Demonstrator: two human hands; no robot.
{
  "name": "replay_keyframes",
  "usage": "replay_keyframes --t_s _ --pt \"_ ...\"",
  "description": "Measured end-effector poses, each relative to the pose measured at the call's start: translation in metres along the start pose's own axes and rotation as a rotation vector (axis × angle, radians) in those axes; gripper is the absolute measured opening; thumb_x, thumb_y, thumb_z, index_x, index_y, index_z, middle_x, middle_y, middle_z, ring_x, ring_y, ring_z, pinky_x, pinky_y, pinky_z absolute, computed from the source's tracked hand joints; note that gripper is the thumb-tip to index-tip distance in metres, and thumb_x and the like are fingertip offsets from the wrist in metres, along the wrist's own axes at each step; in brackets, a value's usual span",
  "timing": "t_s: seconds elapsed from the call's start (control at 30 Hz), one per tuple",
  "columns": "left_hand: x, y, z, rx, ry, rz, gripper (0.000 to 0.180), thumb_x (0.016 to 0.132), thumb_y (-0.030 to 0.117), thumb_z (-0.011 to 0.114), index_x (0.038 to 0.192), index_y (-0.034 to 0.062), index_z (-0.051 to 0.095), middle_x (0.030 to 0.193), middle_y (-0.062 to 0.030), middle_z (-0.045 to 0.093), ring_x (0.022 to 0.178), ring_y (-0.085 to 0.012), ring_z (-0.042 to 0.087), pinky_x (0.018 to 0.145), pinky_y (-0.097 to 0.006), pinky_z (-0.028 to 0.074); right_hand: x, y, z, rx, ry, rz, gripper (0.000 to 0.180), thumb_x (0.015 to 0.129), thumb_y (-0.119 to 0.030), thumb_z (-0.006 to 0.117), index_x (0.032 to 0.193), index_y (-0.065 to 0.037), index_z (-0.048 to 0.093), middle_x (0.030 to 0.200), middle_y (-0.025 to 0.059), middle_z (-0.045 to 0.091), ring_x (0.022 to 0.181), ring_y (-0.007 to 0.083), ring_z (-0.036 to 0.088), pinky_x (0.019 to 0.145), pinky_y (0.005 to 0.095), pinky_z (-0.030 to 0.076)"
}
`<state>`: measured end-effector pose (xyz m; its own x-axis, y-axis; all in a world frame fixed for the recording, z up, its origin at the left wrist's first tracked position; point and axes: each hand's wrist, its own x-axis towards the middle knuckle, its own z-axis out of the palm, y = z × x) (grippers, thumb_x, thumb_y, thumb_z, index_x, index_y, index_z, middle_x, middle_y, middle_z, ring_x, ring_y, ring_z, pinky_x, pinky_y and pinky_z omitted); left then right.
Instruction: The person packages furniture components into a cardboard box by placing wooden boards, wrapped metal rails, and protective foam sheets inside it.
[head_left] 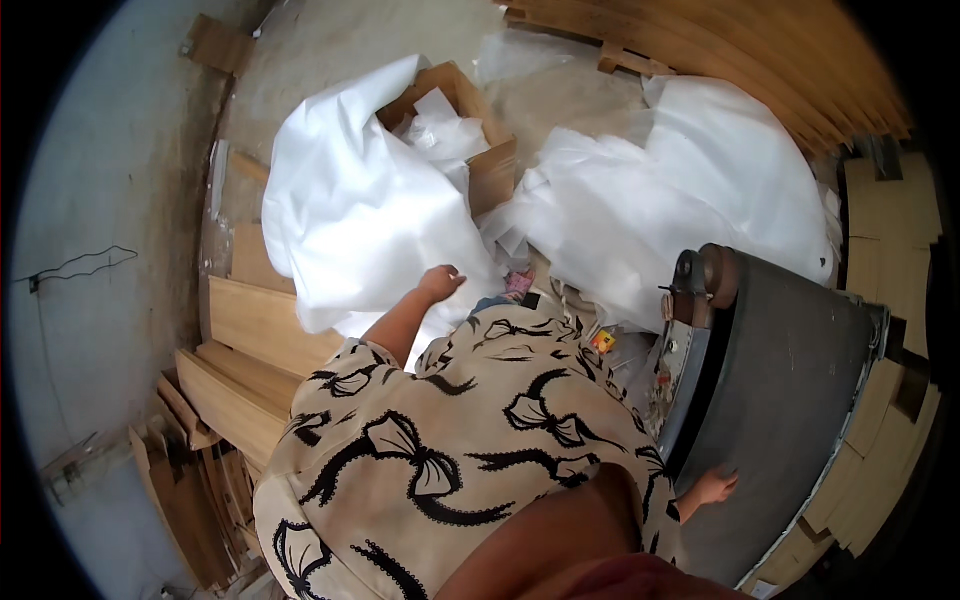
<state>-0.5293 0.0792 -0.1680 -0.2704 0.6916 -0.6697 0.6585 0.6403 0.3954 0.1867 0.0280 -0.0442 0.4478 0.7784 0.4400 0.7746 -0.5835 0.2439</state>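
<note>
- Cream shirt (440, 450) with black bows fills the near middle.
- Right hand (712, 487) rests flat and loose, holding nothing, on the grey machine top (790, 400) at the near right.
- Left hand (440, 283) reaches far, fingers loose, touching the big white sheet (350, 220).
- Brown cardboard box (480, 140) sits just right of that sheet.
- Wood planks (255, 330) lie on the left.

One head-worn fisheye looks steeply down, close over the person's patterned shirt (450, 450).
</note>
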Motion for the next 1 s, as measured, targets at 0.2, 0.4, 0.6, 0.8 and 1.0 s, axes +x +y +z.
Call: replay_keyframes --t_s 0.2,0.4,0.6,0.8,1.0 --pt "0.028 -0.041 -0.032 -0.112 0.064 -0.182 0.043 0.076 0.041 0.056 0.094 0.0027 0.063 0.096 -0.0181 0.061 0.094 -0.0318 0.057 0.082 -0.037 0.044 0.087 -0.113 -0.016 0.144 -0.066 -0.131 0.042 0.082 -0.034 0.056 0.117 -0.012 0.050 0.118 0.0188 0.047 0.105 0.0347 0.048 0.084 0.0456 0.039" --pt "0.037 -0.022 -0.022 -0.048 -0.056 -0.198 0.044 0.075 0.042 0.056 0.093 0.0031 0.063 0.095 -0.0177 0.061 0.093 -0.0319 0.057 0.082 -0.038 0.044 0.123 -0.160 -0.004 0.242 -0.125 -0.107 0.043 0.085 -0.040 0.049 0.121 -0.017 0.047 0.125 0.0175 0.042 0.112 0.0360 0.041 0.090 0.0479 0.034" --pt "0.079 0.073 -0.034 -0.041 -0.152 -0.011 0.045 0.075 0.042 0.056 0.098 0.0035 0.061 0.098 -0.0169 0.061 0.094 -0.0312 0.057 0.083 -0.036 0.044 0.178 -0.194 0.041 0.276 -0.063 -0.016 0.043 0.084 -0.039 0.051 0.118 -0.013 0.049 0.122 0.0164 0.045 0.111 0.0333 0.043 0.090 0.0475 0.033" --pt "0.127 0.148 -0.065 0.064 -0.014 0.160 0.042 0.076 0.041 0.056 0.098 0.0060 0.062 0.088 -0.0160 0.063 0.083 -0.0318 0.060 0.075 -0.039 0.047 0.200 -0.238 0.063 0.465 0.076 -0.135 0.040 0.082 -0.033 0.056 0.109 -0.005 0.055 0.105 0.0181 0.057 0.092 0.0345 0.055 0.079 0.0407 0.045" --pt "0.179 0.236 -0.126 -0.110 0.005 0.341 0.039 0.076 0.039 0.060 0.098 0.0068 0.062 0.091 -0.0131 0.063 0.086 -0.0235 0.061 0.078 -0.032 0.046 0.175 -0.253 0.050 0.217 -0.166 0.117 0.035 0.086 -0.027 0.050 0.115 -0.006 0.049 0.119 0.0172 0.046 0.102 0.0332 0.048 0.082 0.0431 0.042"
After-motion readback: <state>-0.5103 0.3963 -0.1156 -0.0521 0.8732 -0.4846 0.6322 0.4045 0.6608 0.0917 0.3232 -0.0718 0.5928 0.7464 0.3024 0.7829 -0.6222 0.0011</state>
